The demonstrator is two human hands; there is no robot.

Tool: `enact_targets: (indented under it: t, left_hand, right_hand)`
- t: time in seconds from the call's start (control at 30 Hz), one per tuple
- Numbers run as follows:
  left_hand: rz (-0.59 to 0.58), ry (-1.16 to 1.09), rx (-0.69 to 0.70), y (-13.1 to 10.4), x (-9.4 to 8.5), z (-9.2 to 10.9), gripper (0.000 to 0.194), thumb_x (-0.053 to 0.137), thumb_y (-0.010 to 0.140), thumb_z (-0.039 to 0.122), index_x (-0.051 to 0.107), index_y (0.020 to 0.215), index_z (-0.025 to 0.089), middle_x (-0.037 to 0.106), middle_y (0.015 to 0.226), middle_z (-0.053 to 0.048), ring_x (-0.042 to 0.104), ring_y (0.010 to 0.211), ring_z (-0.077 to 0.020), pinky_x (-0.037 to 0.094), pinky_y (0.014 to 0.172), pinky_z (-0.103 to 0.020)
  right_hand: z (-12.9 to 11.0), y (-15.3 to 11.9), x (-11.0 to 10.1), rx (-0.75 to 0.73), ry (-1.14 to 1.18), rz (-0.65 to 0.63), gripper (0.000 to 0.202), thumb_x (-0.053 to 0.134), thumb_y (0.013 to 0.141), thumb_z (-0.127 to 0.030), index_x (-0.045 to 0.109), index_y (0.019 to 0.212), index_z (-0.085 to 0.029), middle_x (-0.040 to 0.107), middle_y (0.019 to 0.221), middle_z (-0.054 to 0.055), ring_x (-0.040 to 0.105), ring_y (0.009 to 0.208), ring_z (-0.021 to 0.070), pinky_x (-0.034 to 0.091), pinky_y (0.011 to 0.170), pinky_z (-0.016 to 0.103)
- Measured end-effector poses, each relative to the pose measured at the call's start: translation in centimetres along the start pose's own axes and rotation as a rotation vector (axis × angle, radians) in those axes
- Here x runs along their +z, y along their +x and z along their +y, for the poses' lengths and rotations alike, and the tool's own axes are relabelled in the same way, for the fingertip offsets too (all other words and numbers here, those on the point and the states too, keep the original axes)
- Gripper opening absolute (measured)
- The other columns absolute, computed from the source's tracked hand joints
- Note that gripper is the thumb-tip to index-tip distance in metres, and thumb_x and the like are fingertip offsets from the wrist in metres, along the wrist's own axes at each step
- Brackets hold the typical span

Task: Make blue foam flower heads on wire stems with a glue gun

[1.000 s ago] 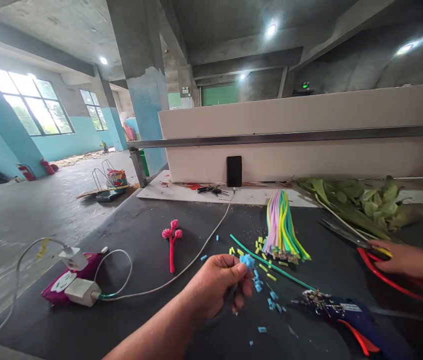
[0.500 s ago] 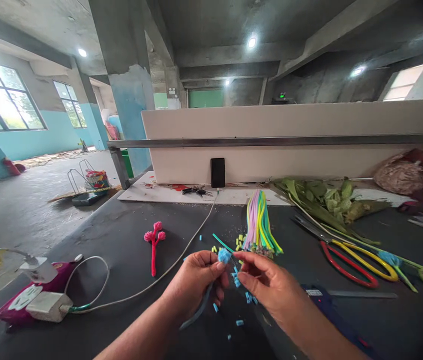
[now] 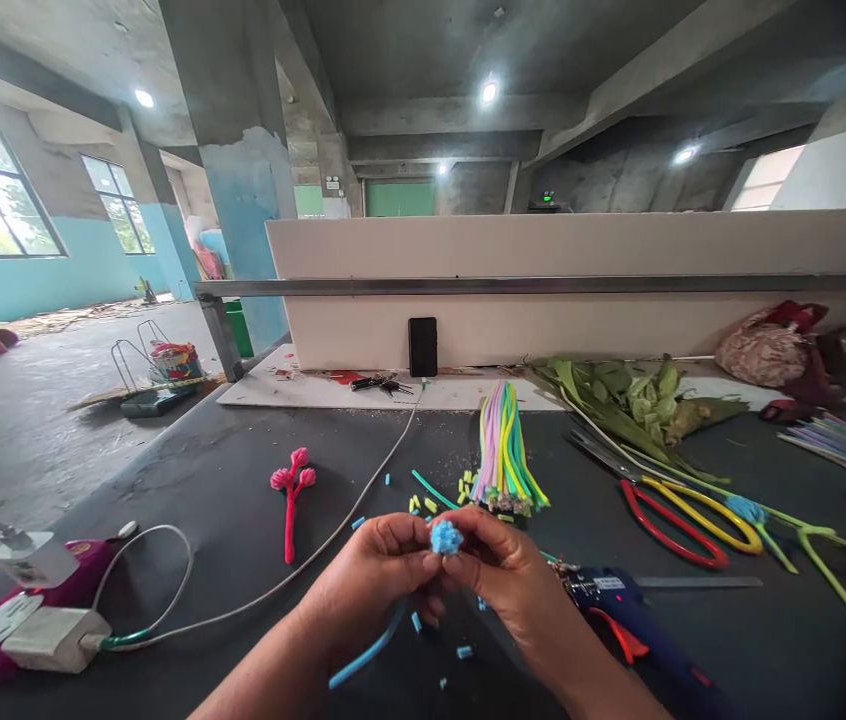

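Between both hands is a small fluffy blue chenille-stem flower [image 3: 446, 538], its petals bunched into a ball. My left hand [image 3: 382, 570] pinches it from the left with thumb and fingers. A blue chenille stem [image 3: 367, 655] trails out below that hand; whether it joins the flower is hidden. My right hand [image 3: 505, 575] is closed on the flower's right side, fingertips and thumb pressed to it. Short blue cut pieces [image 3: 464, 652] and yellow-green pieces [image 3: 427, 506] lie scattered around the hands. A green stem [image 3: 434, 490] lies just beyond them.
Behind the hands lies a chenille-stem bundle [image 3: 505, 450]. Scissors [image 3: 682, 520] and a dark blue glue gun [image 3: 633, 620] are to the right. On the left are a pink chenille flower [image 3: 292, 500], a white cable [image 3: 318, 555] and a power strip [image 3: 7, 620]. A phone [image 3: 423, 347] stands behind.
My right hand has moved in to the left and now grips the blue flower, which sits slightly lower. The view has shifted right, showing more of the glue gun.
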State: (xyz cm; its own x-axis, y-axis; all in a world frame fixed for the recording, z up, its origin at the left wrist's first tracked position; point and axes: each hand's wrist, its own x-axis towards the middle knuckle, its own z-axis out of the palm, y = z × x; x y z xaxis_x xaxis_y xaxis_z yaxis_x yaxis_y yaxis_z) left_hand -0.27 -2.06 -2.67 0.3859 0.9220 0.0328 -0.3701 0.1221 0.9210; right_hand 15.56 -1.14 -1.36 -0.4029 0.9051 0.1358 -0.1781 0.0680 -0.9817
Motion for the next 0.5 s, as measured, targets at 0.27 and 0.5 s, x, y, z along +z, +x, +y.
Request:
enact_targets:
  t: [0.27,0.5]
  left_hand:
    - [0.101,0.102,-0.009,0.49,0.18,-0.34,0.027,0.070,0.069,0.036,0.059,0.064,0.012,0.059,0.054,-0.002,0.052,0.046,-0.0111,0.042,0.048,-0.024]
    - [0.344,0.498,0.135,0.55,0.47,-0.08,0.010,0.063,0.073,0.023,0.067,0.069,0.014,0.063,0.066,-0.002,0.053,0.061,-0.0121,0.040,0.057,-0.022]
  right_hand:
    - [0.65,-0.05,-0.21,0.045,0.182,-0.021,0.026,0.075,0.067,-0.029,0.070,0.092,-0.024,0.058,0.073,-0.003,0.057,0.065,0.0137,0.049,0.066,0.031]
    - [0.99,0.02,0.13,0.106,0.111,0.141,0.038,0.077,0.064,-0.029,0.068,0.100,-0.024,0.060,0.081,-0.001,0.055,0.079,0.0151,0.045,0.078,0.029]
